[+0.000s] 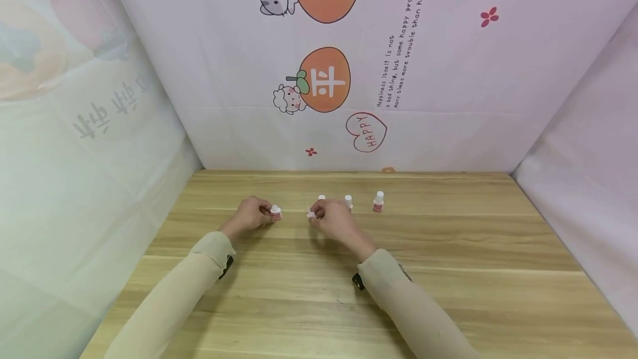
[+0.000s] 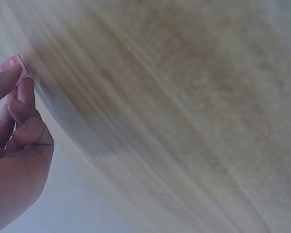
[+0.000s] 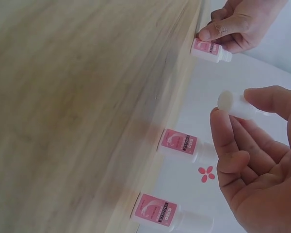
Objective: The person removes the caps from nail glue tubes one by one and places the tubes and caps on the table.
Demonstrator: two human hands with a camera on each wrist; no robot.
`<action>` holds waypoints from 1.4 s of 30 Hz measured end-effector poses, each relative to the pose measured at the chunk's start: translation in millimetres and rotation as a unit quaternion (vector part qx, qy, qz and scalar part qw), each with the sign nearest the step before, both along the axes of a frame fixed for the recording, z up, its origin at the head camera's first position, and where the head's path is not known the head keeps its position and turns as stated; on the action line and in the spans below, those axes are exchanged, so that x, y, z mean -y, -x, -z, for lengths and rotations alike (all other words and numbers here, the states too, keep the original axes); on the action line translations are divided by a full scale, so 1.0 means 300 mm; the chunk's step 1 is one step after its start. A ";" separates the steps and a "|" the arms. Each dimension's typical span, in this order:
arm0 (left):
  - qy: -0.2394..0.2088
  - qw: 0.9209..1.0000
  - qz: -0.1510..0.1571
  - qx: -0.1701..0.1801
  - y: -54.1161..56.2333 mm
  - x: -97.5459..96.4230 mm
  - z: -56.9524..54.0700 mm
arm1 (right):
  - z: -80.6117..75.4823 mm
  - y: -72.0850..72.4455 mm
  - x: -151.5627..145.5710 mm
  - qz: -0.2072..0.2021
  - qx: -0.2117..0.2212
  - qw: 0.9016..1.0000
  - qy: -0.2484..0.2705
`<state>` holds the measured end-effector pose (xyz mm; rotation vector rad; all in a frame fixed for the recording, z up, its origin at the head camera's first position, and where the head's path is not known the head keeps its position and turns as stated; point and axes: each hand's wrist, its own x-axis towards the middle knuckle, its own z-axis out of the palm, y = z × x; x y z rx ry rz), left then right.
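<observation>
My left hand [image 1: 251, 214] pinches a small white nail glue bottle [image 1: 276, 215] with a pink label. The bottle stands upright on the wooden table, and its neck shows without a cap in the right wrist view. In the left wrist view, thumb and fingers hold the label sides of the bottle [image 2: 10, 63]. My right hand [image 1: 335, 218] holds a white cap [image 3: 236, 105] between thumb and fingers, above the table and to the right of the open bottle. A thin tip appears to extend from the cap; its details are too small to tell.
Three more nail glue bottles with white caps stand in a row to the right: one bottle [image 1: 321, 197] partly behind my right hand, a middle bottle [image 1: 348, 201] and a rightmost bottle [image 1: 379, 202]. Behind the table [image 1: 448, 248] hangs a printed white cloth [image 1: 229, 93].
</observation>
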<state>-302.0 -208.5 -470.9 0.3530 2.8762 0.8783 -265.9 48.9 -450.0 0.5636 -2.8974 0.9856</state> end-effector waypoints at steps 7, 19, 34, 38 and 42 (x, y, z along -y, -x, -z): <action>-0.001 1.000 0.001 -0.001 -0.001 0.015 -0.005 | 0.009 0.016 0.016 0.001 0.000 1.000 -0.005; -0.018 0.999 -0.007 0.033 -0.025 0.042 -0.009 | -0.002 0.030 0.057 -0.010 0.027 1.000 0.012; -0.011 0.999 0.030 0.040 -0.080 0.091 -0.020 | 0.011 0.051 0.098 -0.014 0.035 0.999 0.018; -0.014 0.998 0.037 0.048 -0.093 0.095 -0.023 | 0.025 0.062 0.112 -0.014 0.044 0.999 0.020; -0.009 0.998 0.031 0.057 -0.104 0.095 -0.027 | 0.035 0.073 0.127 -0.015 0.041 0.999 0.023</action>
